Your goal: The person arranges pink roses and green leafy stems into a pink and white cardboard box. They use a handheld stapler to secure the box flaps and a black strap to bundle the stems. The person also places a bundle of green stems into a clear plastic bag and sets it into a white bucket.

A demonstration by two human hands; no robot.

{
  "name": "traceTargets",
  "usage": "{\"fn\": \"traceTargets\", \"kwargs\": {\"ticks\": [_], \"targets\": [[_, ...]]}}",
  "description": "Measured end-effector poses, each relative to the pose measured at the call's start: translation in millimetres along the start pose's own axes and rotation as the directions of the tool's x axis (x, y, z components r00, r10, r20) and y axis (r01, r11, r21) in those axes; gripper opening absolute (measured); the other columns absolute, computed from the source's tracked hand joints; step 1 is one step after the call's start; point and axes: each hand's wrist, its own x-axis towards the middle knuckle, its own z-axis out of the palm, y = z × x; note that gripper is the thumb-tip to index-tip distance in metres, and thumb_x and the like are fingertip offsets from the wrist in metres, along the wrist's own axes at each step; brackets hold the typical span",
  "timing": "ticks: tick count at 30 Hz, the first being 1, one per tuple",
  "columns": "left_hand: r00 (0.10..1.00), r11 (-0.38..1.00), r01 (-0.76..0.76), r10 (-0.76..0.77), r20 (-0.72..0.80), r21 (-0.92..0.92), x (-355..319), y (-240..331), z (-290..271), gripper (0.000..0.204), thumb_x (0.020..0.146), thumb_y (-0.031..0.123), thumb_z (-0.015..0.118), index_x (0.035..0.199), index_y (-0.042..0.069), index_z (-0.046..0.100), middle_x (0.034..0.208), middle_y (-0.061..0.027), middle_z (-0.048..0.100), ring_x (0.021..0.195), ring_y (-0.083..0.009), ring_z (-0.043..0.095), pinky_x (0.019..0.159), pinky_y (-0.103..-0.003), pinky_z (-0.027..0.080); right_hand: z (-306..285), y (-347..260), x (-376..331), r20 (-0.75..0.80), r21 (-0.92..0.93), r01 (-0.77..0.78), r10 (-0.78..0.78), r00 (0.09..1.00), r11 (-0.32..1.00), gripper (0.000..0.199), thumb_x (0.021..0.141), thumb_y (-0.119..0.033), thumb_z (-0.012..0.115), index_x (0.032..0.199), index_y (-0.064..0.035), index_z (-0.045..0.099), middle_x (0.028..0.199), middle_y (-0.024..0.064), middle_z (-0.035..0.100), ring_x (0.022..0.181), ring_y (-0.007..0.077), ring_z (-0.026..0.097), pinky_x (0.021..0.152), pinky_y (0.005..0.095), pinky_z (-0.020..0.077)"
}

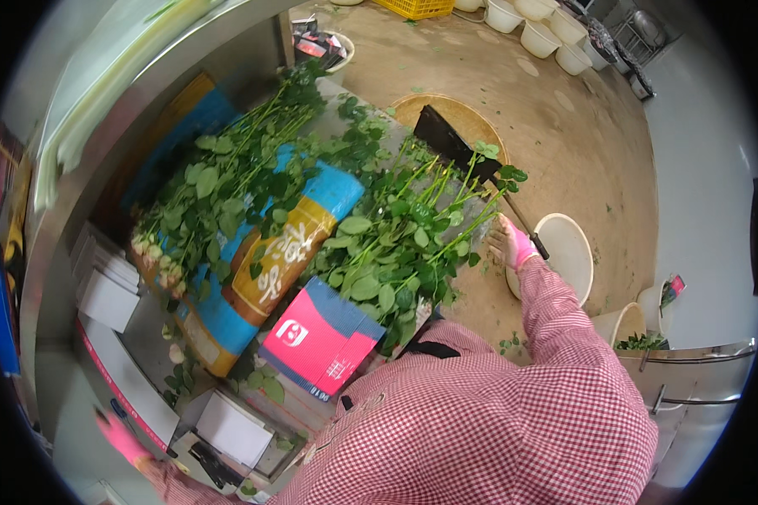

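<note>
My left hand [124, 438], in a pink glove, is out at the lower left beside the white-and-red counter edge. Its fingers look extended, though somewhat blurred, and I see nothing in them. My right hand [511, 243], also pink-gloved with pale fingertips, is just right of the cut stem ends, fingers apart. A bunch of leafy rose stems [396, 227] lies beside it, heads toward me and hidden. Farther left, another bunch of roses [210, 189] with pale pink heads [162, 265] rests across a blue-and-yellow printed wrap [286, 261]. A pink-and-blue box [322, 337] covers part of the nearer bunch.
White cards [111, 295] stand at the left, and a small box with white paper [232, 429] is near me. Beyond the table are a round tan tub [484, 126], a black dustpan [446, 143] with handle, and a white bucket [564, 248]. Metal rails [699, 353] curve at right.
</note>
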Motion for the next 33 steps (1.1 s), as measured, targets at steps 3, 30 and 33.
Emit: {"fn": "traceTargets", "kwargs": {"ticks": [3,30,33], "targets": [[0.775,0.842,-0.416,0.526,0.351,-0.343,-61.6,253.1,137.3,0.052,0.096,0.018,0.048,0.145,0.002,0.041,0.14,-0.0157,0.051,0.121,-0.0235,0.051,0.103,-0.034,0.039,26.0,-21.9,49.3,0.005,0.205,0.037,-0.039,0.999,0.978,0.09,0.087,-0.057,0.064,0.155,-0.016,0.02,0.16,0.0198,0.015,0.146,0.0325,0.019,0.118,0.047,0.0214],[0.421,0.772,-0.625,0.456,0.784,-0.113,-531.6,675.0,564.5,0.049,0.067,0.026,0.077,0.111,0.007,0.063,0.096,-0.0161,0.069,0.091,-0.0349,0.066,0.08,-0.041,0.052,-6.5,-181.7,193.7,0.794,0.277,-0.307,-0.037,0.607,0.911,0.037,0.089,-0.026,0.072,0.117,-0.0028,0.063,0.105,0.0017,0.068,0.092,0.0141,0.063,0.082,0.0295,0.051],[0.489,0.726,-0.684,0.532,0.691,-0.075,-510.1,681.2,540.2,0.027,0.073,0.021,0.073,0.095,0.008,0.066,0.085,-0.0158,0.069,0.078,-0.0354,0.067,0.069,-0.041,0.053,-23.4,-278.2,178.2,0.81,-0.539,0.447,0.296,0.506,0.714,0.062,0.088,-0.039,0.071,0.135,-0.0048,0.05,0.108,0.0121,0.067,0.101,0.0246,0.063,0.094,0.0366,0.0489]]}}
